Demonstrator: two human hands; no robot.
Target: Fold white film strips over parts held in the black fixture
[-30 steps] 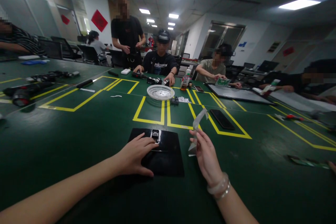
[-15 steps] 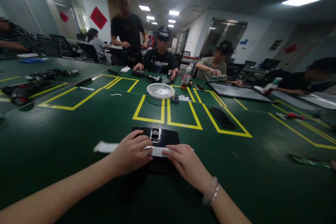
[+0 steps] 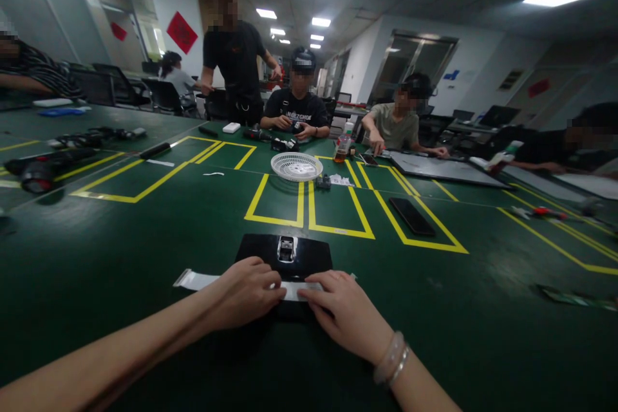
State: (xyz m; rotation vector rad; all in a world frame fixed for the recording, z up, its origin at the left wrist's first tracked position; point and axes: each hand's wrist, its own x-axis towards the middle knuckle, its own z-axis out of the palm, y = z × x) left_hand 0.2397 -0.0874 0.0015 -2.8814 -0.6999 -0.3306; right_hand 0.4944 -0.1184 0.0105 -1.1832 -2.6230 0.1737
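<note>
A white flat ribbon cable (image 3: 197,280) stretches crosswise in front of me, with its left end sticking out past my left hand. My left hand (image 3: 251,290) is closed on the cable's middle, fingers curled. Close beside it, my right hand (image 3: 340,299) grips the cable with fingertips on top and the thumb lower down. Behind and beneath the cable lies a glossy black plate (image 3: 258,251) with a metal-framed square opening (image 3: 286,248). My hands cover its near part. Only a small tip of the cable's right end shows beyond my right hand.
A white plastic basket (image 3: 296,167) stands mid-table, a small dark part (image 3: 323,181) beside it. Right of it lie a black phone-like slab (image 3: 412,215) and a green circuit board (image 3: 574,296). Black tools (image 3: 41,167) lie left. Several people work across the table (image 3: 145,244).
Both hands and the cable have shifted slightly toward me, off the plate's middle. Across the table, the seated person has brought both hands together around a small object.
</note>
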